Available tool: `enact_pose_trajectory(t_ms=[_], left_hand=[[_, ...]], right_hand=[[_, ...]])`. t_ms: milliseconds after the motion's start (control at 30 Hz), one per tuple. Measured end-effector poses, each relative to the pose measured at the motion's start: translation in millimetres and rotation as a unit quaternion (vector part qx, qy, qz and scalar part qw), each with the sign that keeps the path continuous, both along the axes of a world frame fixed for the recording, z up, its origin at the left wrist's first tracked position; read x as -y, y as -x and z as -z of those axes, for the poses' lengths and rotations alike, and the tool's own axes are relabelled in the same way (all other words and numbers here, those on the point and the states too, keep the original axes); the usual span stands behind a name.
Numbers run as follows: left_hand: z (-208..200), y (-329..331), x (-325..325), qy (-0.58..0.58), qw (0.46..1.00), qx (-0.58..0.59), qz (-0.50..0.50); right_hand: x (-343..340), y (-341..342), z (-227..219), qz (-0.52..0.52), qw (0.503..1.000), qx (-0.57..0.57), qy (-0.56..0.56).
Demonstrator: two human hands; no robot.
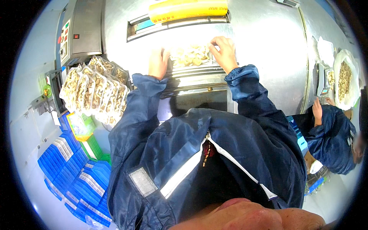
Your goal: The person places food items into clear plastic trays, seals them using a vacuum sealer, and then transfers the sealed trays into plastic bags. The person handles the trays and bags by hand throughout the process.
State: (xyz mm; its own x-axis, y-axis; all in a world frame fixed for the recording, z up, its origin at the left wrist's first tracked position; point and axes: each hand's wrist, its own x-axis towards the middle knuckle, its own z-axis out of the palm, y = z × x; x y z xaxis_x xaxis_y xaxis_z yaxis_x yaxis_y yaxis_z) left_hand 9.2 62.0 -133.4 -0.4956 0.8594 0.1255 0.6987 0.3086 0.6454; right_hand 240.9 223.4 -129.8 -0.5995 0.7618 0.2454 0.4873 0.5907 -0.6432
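A clear tray of sliced pale mushrooms [190, 56] lies on the bright steel worktop in front of me. At its left end is my left hand [157, 64], fingers curled in toward the tray's edge; glare washes out its fingertips. My right hand [224, 53] grips the right end, thumb and fingers bent around the corner. Just beyond the tray, a yellow roll of wrapping film [188, 10] rests over a slot in the steel top. On my side of the tray are a metal bar and a dark flat plate [199, 102].
Several mushroom-filled trays [94, 89] are piled at the left beside a steel machine with buttons [87, 28]. Blue crates [78, 172] and a green crate [92, 148] stand below. At the right, a co-worker's hand [317, 111] is near a scale [325, 79] and a mushroom bag [345, 78].
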Motion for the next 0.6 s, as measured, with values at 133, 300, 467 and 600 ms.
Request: enact_pose_trajectory(t_ms=[133, 300, 467, 600], left_hand=[[6, -10, 4, -0.011, 0.994, 0.097, -0.04], [-9, -23, -9, -0.065, 0.98, 0.166, -0.083], [9, -1, 23, 0.23, 0.969, 0.02, 0.086], [-97, -58, 66, 0.294, 0.89, 0.349, -0.001]], right_hand=[[17, 6, 3, 0.027, 0.979, -0.053, 0.194], [14, 8, 7, 0.03, 0.965, -0.074, 0.249], [31, -16, 1, -0.023, 0.949, 0.01, 0.315], [82, -59, -58, -0.035, 0.924, -0.011, 0.381]])
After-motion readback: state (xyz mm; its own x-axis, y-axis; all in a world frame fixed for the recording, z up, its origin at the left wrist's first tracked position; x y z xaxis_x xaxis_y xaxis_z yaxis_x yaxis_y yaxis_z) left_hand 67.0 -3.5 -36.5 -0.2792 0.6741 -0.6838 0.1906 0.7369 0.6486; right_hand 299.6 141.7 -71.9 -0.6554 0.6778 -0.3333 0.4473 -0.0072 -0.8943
